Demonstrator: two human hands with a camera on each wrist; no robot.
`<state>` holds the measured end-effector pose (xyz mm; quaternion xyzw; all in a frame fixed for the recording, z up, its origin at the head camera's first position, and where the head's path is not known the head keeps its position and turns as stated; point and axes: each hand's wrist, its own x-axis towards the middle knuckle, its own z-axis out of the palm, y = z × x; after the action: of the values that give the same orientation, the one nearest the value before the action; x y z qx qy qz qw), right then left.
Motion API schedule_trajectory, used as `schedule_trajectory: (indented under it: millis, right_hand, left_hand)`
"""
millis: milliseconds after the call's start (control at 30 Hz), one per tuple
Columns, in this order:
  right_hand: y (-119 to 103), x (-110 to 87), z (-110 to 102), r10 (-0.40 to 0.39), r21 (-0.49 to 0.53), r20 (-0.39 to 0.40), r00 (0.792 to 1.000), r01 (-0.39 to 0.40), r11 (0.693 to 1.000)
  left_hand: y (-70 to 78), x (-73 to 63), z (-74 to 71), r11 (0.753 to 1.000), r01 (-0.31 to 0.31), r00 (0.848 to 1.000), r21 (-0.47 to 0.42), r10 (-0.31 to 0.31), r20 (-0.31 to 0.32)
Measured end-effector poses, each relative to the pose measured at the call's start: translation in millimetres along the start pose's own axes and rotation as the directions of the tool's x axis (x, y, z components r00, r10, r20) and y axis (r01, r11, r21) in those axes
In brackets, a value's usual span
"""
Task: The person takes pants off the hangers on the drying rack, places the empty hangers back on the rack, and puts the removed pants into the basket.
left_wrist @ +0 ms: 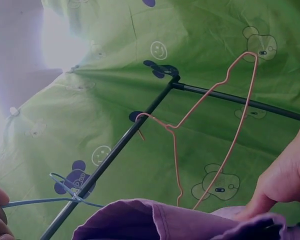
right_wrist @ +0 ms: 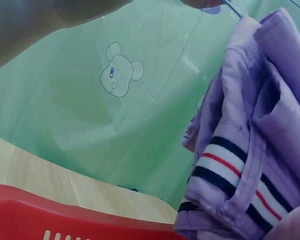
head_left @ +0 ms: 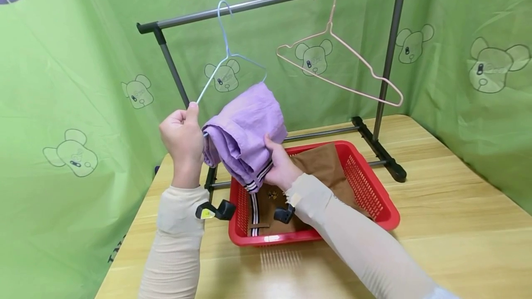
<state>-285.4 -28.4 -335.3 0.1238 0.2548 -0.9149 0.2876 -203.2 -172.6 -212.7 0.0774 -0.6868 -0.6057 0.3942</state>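
Observation:
My left hand [head_left: 181,137] grips one end of a blue wire hanger [head_left: 226,43], thumb up along the wire; the hanger's hook is at the rack's bar. Folded purple trousers [head_left: 249,119] hang over the hanger's lower wire, which shows briefly beside the left hand. With thumb on top, my right hand [head_left: 283,165] pinches the lower right part of the cloth, its other fingers hidden behind. In the right wrist view a striped waistband [right_wrist: 240,175] in navy, white and red crosses the purple fabric.
A red basket [head_left: 390,218] holds brown clothing [head_left: 322,165] with a striped edge, below the hands. On the wooden table [head_left: 449,188] stands a grey metal rack [head_left: 390,59]. Its bar carries a pink hanger [head_left: 353,89] at right. Green curtains surround the table.

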Motion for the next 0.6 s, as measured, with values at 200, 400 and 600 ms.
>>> schedule_trajectory:
  millis: [200, 400, 600]
  right_hand:
    - [-4.7, 0.2, -2.2, 0.027, 0.007, -0.015, 1.0, -0.027, 1.0]
    - [-12.1, -2.3, -2.3, 0.041, 0.032, -0.017, 0.999, -0.041, 0.999]
    - [-19.3, -8.5, 2.4, 0.018, 0.059, 0.012, 1.0, -0.018, 0.998]
  left_hand:
    - [-1.0, -0.5, -0.6, 0.999, -0.025, 1.0, -0.025, 0.025, 0.0]
    - [-1.8, -0.6, -1.8, 1.0, -0.024, 1.0, -0.012, 0.024, -0.001]
    - [-4.7, 0.1, -4.1, 1.0, 0.0, 1.0, -0.007, 0.0, -0.002]
